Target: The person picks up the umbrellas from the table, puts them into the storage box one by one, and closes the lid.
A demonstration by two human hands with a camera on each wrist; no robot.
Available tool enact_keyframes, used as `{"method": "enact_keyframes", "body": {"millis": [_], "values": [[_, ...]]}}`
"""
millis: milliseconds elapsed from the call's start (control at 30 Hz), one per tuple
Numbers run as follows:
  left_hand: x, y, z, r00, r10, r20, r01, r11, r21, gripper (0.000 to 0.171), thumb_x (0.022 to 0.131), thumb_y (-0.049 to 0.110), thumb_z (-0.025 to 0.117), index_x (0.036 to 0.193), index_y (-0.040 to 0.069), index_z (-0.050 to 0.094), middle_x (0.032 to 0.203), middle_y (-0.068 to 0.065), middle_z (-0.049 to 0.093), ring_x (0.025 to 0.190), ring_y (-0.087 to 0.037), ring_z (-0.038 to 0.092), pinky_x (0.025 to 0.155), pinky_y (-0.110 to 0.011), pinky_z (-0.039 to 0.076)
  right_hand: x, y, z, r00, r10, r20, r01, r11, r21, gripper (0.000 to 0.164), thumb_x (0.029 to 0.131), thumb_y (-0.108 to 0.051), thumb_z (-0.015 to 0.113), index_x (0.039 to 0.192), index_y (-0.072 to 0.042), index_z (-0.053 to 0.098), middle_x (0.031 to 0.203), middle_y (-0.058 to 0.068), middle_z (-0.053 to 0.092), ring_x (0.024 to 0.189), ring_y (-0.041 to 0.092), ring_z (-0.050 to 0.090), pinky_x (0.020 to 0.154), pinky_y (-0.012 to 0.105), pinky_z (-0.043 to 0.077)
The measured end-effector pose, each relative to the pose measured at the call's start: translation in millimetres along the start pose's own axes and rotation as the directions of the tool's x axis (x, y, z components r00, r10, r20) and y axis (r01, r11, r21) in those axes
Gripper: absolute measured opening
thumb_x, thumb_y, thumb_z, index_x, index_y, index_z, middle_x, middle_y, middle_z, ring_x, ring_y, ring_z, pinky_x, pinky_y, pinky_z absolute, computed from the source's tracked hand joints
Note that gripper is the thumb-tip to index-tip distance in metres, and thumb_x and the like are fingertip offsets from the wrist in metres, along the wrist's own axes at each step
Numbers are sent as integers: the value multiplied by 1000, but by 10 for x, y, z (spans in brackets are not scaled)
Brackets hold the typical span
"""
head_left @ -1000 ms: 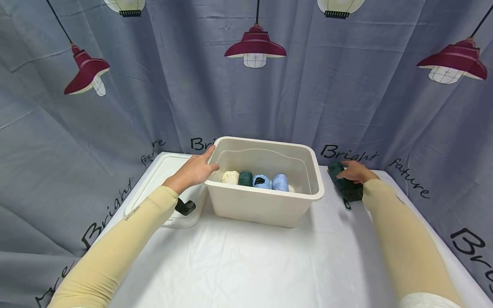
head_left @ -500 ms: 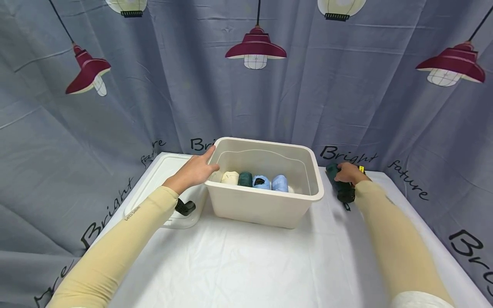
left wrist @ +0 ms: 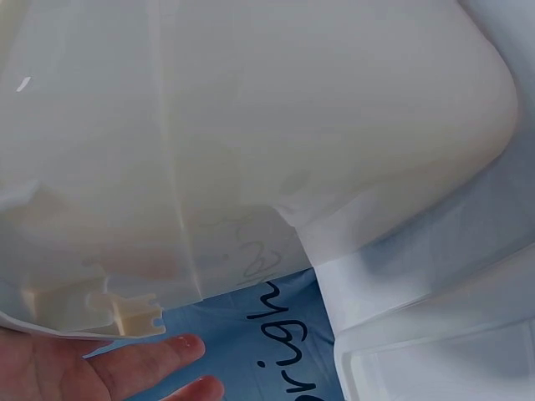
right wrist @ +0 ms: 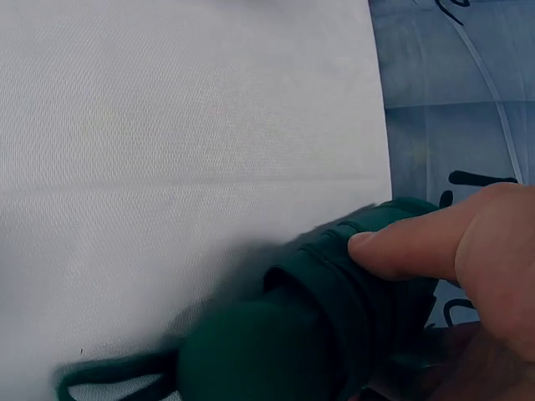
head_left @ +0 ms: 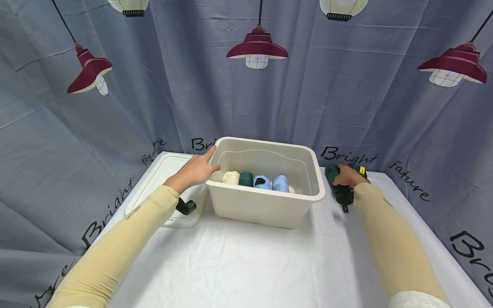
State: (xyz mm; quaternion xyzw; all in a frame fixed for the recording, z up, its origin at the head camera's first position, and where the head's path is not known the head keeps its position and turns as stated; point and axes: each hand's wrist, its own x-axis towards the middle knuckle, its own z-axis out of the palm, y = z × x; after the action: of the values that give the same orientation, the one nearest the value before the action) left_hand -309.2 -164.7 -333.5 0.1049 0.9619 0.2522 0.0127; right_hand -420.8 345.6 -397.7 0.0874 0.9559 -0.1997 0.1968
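Note:
In the head view, my left hand (head_left: pixel 195 172) rests at the left rim of a white plastic bin (head_left: pixel 254 207), its index finger along the edge and its thumb just over it. The left wrist view shows straight fingers (left wrist: pixel 146 363) by the rim. At the back right of the table, my right hand (head_left: pixel 348 176) holds a dark green folded umbrella (head_left: pixel 331 172) lying on the cloth. Close up, the thumb (right wrist: pixel 410 242) presses on its folded fabric, near a rounded end with a strap loop (right wrist: pixel 117 373). The other fingers are mostly hidden.
Several rolled bundles, cream (head_left: pixel 230 177), dark green and blue, lie in a row inside the bin. A white lid (head_left: pixel 171 164) lies flat to its left. Something dark green with a yellow tag (head_left: pixel 362 170) shows beyond my right hand. A grey curtain (head_left: pixel 246 102) hangs behind the table.
My right hand has moved slightly left, its fingers now around the umbrella. A yellow tag has come into view beside it. My left hand stays at the bin's rim.

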Motion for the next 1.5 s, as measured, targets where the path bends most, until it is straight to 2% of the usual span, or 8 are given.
{"method": "enact_keyframes", "body": {"millis": [333,467,567,667,967,1100,1233,1500], "values": [[5,10,14,1000,4,-10,-4,1000,-4,81,96,43,49,164,18,12,135,-26,60,99,-29,59,96,-47,45,-113,4,1,1000,16,6,-16,996,85,101,88,-11,61,158,1,-11,160,37,1,136,54,31,86,55,53],[0,11,5,1000,-10,4,10,1000,-1,81,96,44,48,164,20,9,102,-23,68,85,-28,58,91,-45,46,-142,26,-22,1000,14,8,-15,990,139,101,88,-11,61,158,0,-10,160,37,0,137,54,31,84,53,56],[3,10,-9,1000,-18,12,18,1000,4,81,97,44,47,164,21,8,78,-16,61,74,-27,56,88,-44,46,-167,33,-59,1000,1,6,-2,986,168,100,89,-13,61,159,-1,-10,160,38,2,137,54,33,80,51,58],[5,13,-17,1000,-19,6,19,1000,10,82,96,44,48,164,20,9,74,-12,58,71,-26,54,85,-43,46,-208,17,-103,1000,-18,0,18,983,184,100,91,-15,62,159,-1,-10,160,37,3,137,54,35,80,51,58],[-4,27,-16,999,-28,22,28,1000,5,83,96,45,48,164,22,7,85,-16,65,75,-26,56,86,-43,46,-357,-47,-233,998,-65,-19,68,982,177,98,94,-22,62,160,-4,-8,159,38,12,129,50,45,88,52,56],[-4,24,-8,1000,-20,12,20,1000,0,83,95,44,49,164,21,9,110,-22,69,89,-28,59,92,-46,46,-413,-75,-280,995,-96,-21,98,977,190,97,95,-23,61,160,-2,-9,155,38,22,122,46,51,86,51,56],[2,15,1,1000,-17,12,17,1000,-8,83,95,44,50,164,21,9,134,-25,61,103,-29,59,99,-49,44,-502,-113,-337,992,-122,-17,122,975,188,98,94,-23,61,159,-1,-9,152,38,26,118,44,53,85,50,56],[7,13,-16,1000,-22,19,22,1000,-7,83,96,43,49,164,20,8,146,-26,51,120,-33,57,105,-52,42,-668,-268,-475,986,-160,-41,164,976,141,97,94,-24,63,161,-3,-4,157,37,20,122,48,51,83,49,57]]}}
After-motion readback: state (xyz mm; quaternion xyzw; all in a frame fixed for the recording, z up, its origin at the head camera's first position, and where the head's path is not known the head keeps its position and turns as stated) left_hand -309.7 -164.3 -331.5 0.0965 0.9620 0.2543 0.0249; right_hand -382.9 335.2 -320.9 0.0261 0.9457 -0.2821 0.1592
